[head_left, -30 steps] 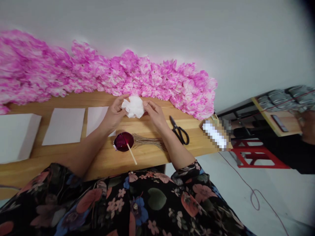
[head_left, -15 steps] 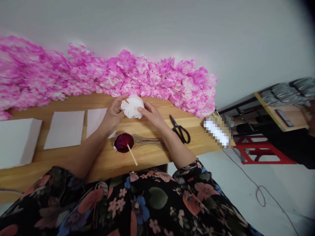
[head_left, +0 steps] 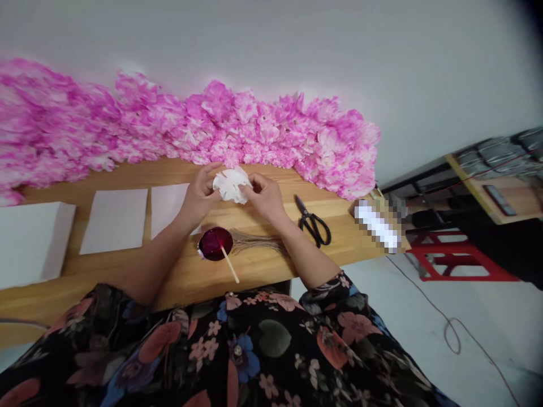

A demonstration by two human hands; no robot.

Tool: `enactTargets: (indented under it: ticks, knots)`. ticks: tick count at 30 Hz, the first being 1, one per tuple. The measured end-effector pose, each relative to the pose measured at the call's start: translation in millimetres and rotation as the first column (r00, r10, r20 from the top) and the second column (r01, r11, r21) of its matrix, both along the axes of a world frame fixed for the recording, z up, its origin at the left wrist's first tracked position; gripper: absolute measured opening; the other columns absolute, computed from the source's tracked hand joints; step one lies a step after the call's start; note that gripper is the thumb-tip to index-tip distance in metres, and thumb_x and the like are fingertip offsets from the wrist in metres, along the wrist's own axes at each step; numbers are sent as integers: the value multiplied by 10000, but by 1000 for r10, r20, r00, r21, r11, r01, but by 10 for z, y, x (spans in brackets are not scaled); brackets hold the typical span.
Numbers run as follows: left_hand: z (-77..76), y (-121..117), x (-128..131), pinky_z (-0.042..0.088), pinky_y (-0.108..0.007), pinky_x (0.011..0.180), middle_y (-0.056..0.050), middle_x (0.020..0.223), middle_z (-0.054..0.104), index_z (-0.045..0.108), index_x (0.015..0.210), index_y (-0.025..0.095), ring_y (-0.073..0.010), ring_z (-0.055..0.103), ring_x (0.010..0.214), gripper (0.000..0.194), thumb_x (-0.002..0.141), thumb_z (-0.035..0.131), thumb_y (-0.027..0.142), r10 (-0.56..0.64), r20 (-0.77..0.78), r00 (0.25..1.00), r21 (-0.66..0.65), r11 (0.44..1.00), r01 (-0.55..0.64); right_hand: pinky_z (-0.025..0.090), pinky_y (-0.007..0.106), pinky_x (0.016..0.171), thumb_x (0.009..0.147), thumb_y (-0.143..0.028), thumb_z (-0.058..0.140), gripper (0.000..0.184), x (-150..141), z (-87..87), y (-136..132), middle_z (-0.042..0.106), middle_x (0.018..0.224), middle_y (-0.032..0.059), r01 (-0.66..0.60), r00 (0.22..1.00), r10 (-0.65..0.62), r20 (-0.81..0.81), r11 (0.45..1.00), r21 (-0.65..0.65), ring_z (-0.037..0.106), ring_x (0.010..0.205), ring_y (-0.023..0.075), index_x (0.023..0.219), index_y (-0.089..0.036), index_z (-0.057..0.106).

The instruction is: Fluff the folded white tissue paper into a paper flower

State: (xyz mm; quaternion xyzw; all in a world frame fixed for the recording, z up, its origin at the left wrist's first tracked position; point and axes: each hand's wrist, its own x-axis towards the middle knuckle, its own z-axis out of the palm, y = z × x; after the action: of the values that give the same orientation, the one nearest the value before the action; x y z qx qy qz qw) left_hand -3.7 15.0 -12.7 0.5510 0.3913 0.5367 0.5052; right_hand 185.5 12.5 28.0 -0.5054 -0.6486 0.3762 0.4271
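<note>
A white paper flower with ruffled layers is held up over the table between both hands. My left hand grips its left side, fingers curled behind it. On the opposite side my right hand pinches the edge, its thumb on the front of the petals. Below them stands a bowl of dark red-purple liquid with a thin wooden stick leaning out of it. A bundle of thin brown strings lies right of the bowl, partly under my right forearm.
Black-handled scissors lie right of my right arm. White paper sheets and a thick white stack are on the left. Pink-and-white paper flowers line the wall. A pixelated object sits at the table's right end, near a red stool.
My fingers have shifted on the paper flower, which now looks flatter and more tilted. The whole view has moved slightly; the bowl, stick and scissors stay put on the table.
</note>
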Motion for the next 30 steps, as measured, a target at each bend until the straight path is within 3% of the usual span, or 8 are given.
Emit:
enactTargets:
  ticks: [4,8,15,17,20,25,27,30]
  knots:
    - [-9,-27,25,561,-264,712,-17,936,759,526,1410,211,-166,714,771,652,799,750,234,46,-102,994,82,996,-37,347,275,651,798,-287,590,104,-55,-20,-40,572,698,-36,8,994,-18,105,995,95,466,651,127,725,-219,560]
    - [-13,-50,68,578,-300,810,-57,1119,761,553,1378,205,-185,726,901,613,780,681,171,102,-187,977,161,984,-72,357,282,679,784,-245,567,69,-87,-47,-45,586,721,-29,20,980,-47,191,990,139,478,669,136,725,-224,539]
    - [-23,30,20,591,-315,840,-72,1104,782,545,1433,194,-214,740,980,667,823,771,339,45,-33,998,28,999,-44,422,295,718,872,-307,591,149,17,-33,4,686,831,-8,35,995,-48,85,988,147,537,714,155,906,-217,704]
    - [23,44,-34,583,-292,784,-69,1052,790,647,1322,181,-204,735,918,562,820,789,391,19,-28,999,-22,1000,-20,437,302,729,888,-322,596,160,48,-17,10,702,846,-1,44,995,-57,87,989,140,548,725,163,912,-222,719]
    - [103,45,-116,528,-254,627,-51,818,763,762,1010,155,-160,680,684,350,823,798,448,-81,-77,994,-124,990,71,454,312,743,913,-355,604,179,71,-11,11,713,847,2,46,993,-60,104,990,134,558,738,172,910,-229,731]
    - [145,21,-155,483,-245,534,-47,636,701,732,739,147,-140,613,539,307,760,838,434,-274,-114,955,-209,946,246,497,336,811,957,-395,590,243,63,-18,-3,747,923,29,-60,985,31,170,985,163,611,815,195,983,-227,764]
    - [143,8,-137,485,-240,530,-51,636,709,729,713,145,-135,612,535,268,755,822,393,-275,-115,955,-210,946,247,514,360,889,973,-380,578,263,66,5,-15,767,1040,48,-105,977,60,205,971,213,643,923,215,1090,-238,766]
    - [156,-9,-99,487,-231,529,-41,630,716,725,684,154,-125,603,526,254,732,815,386,-209,-88,974,-193,963,189,520,404,975,999,-407,575,313,91,66,-34,747,1209,66,-67,976,-10,217,937,344,636,1103,244,1244,-281,724]
